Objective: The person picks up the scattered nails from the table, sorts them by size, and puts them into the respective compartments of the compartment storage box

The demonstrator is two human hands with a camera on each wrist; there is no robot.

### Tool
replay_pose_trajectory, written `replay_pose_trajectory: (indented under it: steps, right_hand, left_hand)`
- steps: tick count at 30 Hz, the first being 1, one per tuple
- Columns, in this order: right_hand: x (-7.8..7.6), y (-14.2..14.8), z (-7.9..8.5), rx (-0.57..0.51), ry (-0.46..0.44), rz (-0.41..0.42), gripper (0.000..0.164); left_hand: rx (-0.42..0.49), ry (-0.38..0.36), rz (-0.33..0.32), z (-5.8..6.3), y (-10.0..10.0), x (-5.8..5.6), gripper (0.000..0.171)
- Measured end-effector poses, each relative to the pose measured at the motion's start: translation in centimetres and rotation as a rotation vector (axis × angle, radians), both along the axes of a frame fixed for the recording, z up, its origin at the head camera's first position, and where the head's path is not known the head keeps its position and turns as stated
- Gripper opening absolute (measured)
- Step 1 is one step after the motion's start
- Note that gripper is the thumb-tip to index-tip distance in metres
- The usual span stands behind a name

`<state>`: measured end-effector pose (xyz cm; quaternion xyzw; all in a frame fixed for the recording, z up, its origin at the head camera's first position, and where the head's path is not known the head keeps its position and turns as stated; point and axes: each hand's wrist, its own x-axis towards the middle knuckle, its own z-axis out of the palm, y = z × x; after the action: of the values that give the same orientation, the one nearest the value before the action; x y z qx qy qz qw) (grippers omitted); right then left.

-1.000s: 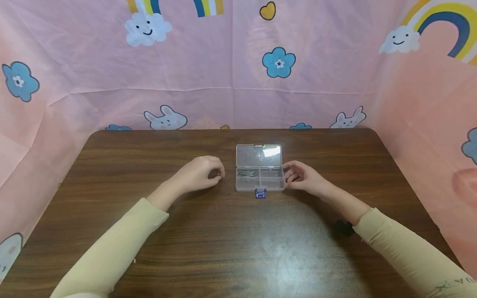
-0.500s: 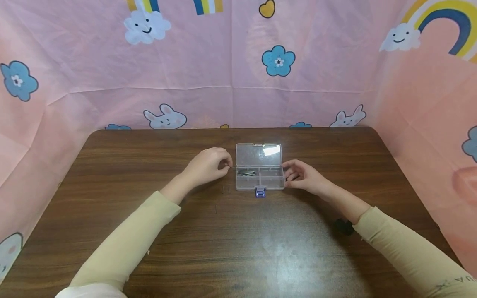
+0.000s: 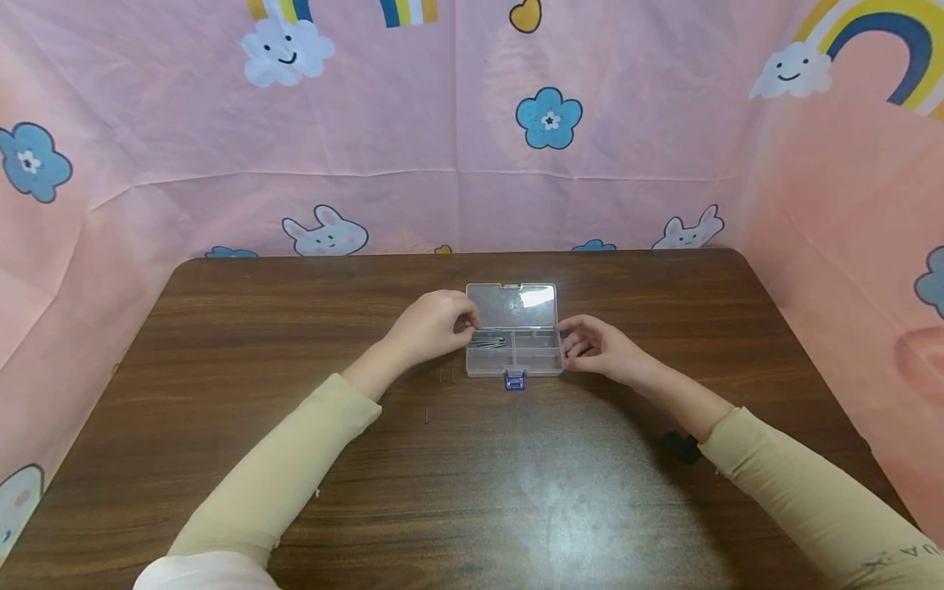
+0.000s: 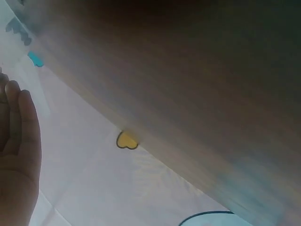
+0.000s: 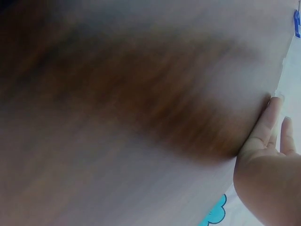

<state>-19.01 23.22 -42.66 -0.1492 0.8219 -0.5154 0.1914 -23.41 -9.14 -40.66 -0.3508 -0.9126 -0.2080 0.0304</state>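
1. While the box (image 3: 538, 363) sits toward the far edge of the tabletop (image 3: 221, 369), its lid (image 3: 509, 305) turned back on the far side, the left hand (image 3: 433, 324) is at its far-left corner, fingertips just beside the nails (image 3: 488, 342).
2. Those nails lie in the far-left compartment, long axes roughly left to right; the left hand is the nearer.
3. Its grip is narrow, thumb and forefinger close together: judged to be a pinch on one nail, which the fingers hide.
4. The right hand (image 3: 599, 351) has a half-spread grip, fingertips touching the box's right side.
5. Three loose nails (image 3: 426, 415) lie left of the box, one nearer the front edge, long axes running front to back.
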Motion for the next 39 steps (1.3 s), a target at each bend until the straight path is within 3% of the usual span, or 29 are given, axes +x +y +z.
replay_pose_trajectory:
  steps: [22,39]
  right_hand:
    - [-0.1,-0.2,0.1,0.019,0.001,-0.009,0.055]
    - [0.0,-0.1,0.1,0.000,0.017,0.007,0.055]
  left_hand:
    - [-0.047,0.033,-0.052,-0.1,1.1,0.0,0.011]
    - [-0.015,0.053,-0.065,0.2,-0.3,0.4,0.005]
